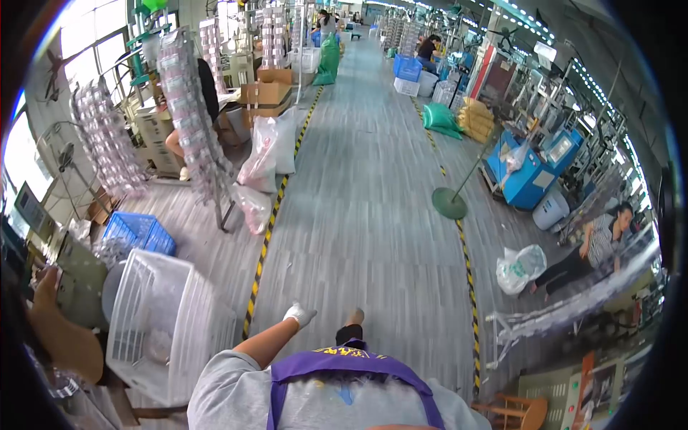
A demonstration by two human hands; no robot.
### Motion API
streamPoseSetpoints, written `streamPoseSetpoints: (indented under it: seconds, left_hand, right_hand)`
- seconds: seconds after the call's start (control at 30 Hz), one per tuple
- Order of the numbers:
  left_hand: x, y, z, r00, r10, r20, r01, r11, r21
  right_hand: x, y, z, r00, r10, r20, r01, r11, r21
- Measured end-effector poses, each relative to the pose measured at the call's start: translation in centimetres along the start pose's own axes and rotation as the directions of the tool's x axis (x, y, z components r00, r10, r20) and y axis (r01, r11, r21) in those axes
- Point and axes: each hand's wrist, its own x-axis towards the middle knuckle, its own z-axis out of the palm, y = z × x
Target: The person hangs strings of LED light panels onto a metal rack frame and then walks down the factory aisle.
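My left hand, in a white glove, hangs in front of my body over the grey floor. Its fingers look partly curled, but they are too small and blurred to read, and no object shows in it. The nearest thing on that side is a white plastic crate to its left. My right hand is out of sight; only a bit of bare arm shows at the bottom edge. I wear a purple apron over a grey shirt, and one foot shows ahead.
Striped tape lines flank the walkway. White sacks, a blue basket and hanging racks stand left. On the right are a round green stand base, a blue machine, a white bag and a seated person.
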Motion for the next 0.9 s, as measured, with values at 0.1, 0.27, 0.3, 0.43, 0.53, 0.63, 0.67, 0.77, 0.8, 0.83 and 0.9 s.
streamPoseSetpoints:
  seconds: [0.1,0.27,0.3,0.43,0.53,0.63,0.67,0.77,0.8,0.83,0.9]
  left_hand:
    - [14.9,3.8,1.7,0.997,0.075,0.037,-0.073,0.997,-0.037]
    - [21.1,13.8,-8.5,0.986,-0.164,-0.023,0.157,0.971,-0.178]
    - [24.9,13.4,-9.5,0.980,-0.190,-0.066,0.175,0.966,-0.190]
    - [36.0,12.4,-14.6,0.910,-0.375,-0.178,0.233,0.816,-0.529]
    - [49.8,13.0,-17.6,0.943,-0.331,-0.040,0.292,0.878,-0.380]
    - [61.1,23.2,-21.2,0.973,-0.135,-0.189,0.168,0.971,0.172]
    - [65.8,26.9,-21.9,0.965,0.017,-0.261,0.049,0.969,0.243]
    - [76.4,45.0,-27.8,0.998,-0.012,-0.063,-0.003,0.971,-0.238]
    - [80.1,50.7,-29.0,0.998,-0.060,-0.025,0.036,0.830,-0.557]
    - [75.9,61.6,-35.1,0.998,-0.047,-0.031,0.033,0.936,-0.350]
    - [83.8,70.6,-37.0,0.984,0.175,0.013,-0.167,0.955,-0.246]
  right_hand:
    - [5.4,1.4,-11.1,0.998,0.005,0.059,0.000,0.996,-0.086]
    - [15.6,3.3,-37.1,0.992,-0.011,0.126,0.075,0.857,-0.511]
    - [20.1,5.9,-42.5,0.998,0.037,-0.048,-0.051,0.933,-0.356]
    - [28.7,4.0,-69.4,0.841,0.340,-0.421,-0.335,0.938,0.088]
    - [37.0,-3.3,-82.9,0.652,0.481,-0.586,-0.030,0.789,0.614]
    - [49.1,-10.6,-89.1,0.804,0.234,-0.546,-0.058,0.946,0.319]
    - [53.0,-13.1,-90.2,0.870,0.065,-0.488,-0.077,0.997,-0.004]
    - [60.5,-18.5,-89.1,0.960,-0.273,-0.061,0.249,0.933,-0.259]
    - [59.5,-20.1,-91.7,0.986,-0.165,-0.036,0.160,0.981,-0.111]
    - [59.9,-21.0,-94.3,0.994,-0.109,-0.020,0.108,0.993,-0.040]
    - [61.9,-22.1,-100.9,0.998,-0.062,-0.004,0.062,0.998,0.008]
